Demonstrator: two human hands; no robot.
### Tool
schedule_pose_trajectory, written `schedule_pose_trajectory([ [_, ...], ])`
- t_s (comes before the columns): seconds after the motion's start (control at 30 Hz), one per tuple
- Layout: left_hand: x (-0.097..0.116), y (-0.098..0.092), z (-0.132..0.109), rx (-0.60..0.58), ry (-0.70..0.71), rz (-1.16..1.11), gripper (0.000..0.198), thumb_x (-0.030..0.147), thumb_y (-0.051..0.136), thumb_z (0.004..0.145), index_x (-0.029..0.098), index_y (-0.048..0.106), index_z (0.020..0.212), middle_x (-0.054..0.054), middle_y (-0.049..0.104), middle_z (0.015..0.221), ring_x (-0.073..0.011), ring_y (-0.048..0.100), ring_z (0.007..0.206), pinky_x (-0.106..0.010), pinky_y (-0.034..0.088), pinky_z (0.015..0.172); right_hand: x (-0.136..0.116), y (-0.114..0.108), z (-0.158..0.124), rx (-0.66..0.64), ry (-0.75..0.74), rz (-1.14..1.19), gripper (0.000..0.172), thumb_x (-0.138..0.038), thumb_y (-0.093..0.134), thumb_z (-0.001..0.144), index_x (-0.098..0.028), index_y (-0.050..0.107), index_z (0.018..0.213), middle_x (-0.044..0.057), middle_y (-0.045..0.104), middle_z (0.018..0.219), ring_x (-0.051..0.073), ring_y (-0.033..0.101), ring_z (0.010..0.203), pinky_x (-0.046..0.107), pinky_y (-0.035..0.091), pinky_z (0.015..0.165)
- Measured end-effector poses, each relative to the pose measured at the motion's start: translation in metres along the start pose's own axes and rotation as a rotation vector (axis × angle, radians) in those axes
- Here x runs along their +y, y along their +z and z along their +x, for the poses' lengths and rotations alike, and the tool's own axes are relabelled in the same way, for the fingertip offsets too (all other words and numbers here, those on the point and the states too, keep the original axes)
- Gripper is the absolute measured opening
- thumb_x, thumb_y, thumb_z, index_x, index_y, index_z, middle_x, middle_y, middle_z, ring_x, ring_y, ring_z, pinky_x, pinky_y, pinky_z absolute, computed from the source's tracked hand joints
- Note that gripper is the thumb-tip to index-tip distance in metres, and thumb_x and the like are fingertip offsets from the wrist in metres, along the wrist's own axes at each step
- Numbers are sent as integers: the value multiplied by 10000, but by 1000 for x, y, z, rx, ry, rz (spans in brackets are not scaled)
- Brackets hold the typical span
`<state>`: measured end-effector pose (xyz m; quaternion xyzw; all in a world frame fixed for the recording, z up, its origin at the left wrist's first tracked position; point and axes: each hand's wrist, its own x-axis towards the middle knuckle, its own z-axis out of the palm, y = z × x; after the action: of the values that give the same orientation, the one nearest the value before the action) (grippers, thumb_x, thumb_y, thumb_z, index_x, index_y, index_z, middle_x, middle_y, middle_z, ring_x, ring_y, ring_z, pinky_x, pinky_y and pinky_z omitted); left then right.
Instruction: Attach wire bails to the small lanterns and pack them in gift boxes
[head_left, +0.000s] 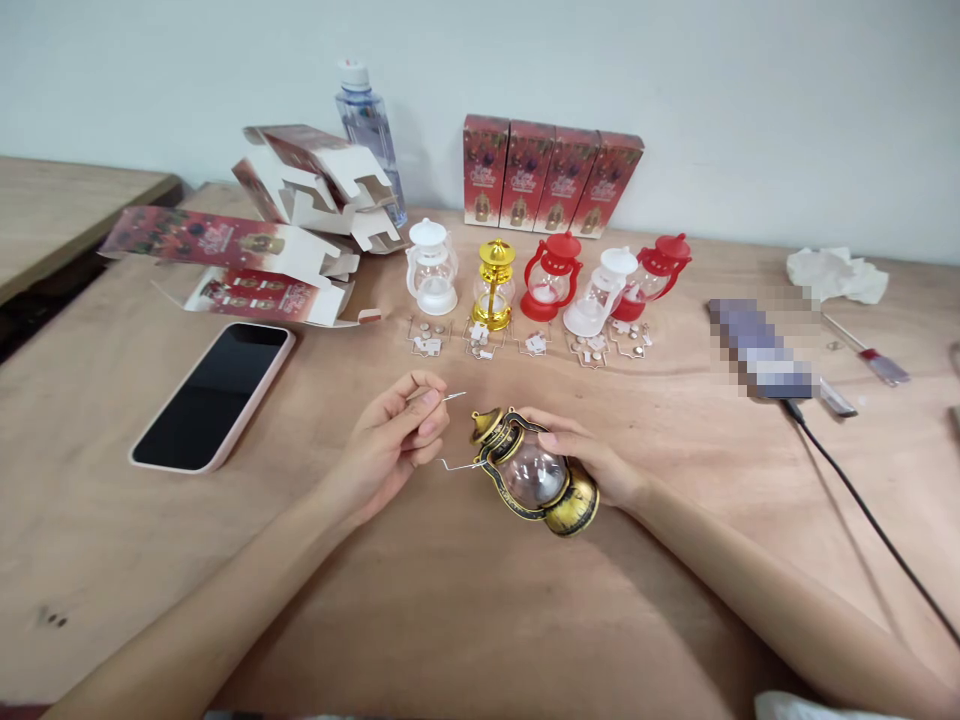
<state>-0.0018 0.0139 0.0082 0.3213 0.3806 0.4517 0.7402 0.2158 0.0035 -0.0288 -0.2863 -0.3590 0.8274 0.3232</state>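
Note:
My left hand (401, 432) is closed in a pinch on a thin wire handle (456, 396); one bent end of it reaches the top of a small bronze-and-black lantern (534, 470). My right hand (592, 455) wraps around the back of that lantern, which is tilted with its cap toward my left hand. Beyond them stand several small lanterns: a white one (433, 270), a gold one (493, 285), a red one (551, 278), a second white one (600, 292) and another red one (660, 275). Thin wires, coin cells and white pieces (480, 340) lie before them.
Opened red cartons (300, 270) and a water bottle (371, 130) stand at back left, above a black-screened phone (214, 395). Several red boxes (551, 178) line the wall. At right are a cabled phone (761, 350), a screwdriver (874, 358) and crumpled tissue (836, 275).

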Motion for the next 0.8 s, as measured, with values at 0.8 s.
schedule_pose_trajectory([
  [0.8, 1, 1, -11, -153, 246, 128, 142, 308, 697, 810, 198, 618, 852, 45, 504, 508, -98, 427, 553, -214, 353, 576, -1, -1, 1, 3, 13, 28, 367, -335, 701, 754, -167, 640, 1074, 55, 700, 988, 155, 640, 873, 257, 474, 801],
])
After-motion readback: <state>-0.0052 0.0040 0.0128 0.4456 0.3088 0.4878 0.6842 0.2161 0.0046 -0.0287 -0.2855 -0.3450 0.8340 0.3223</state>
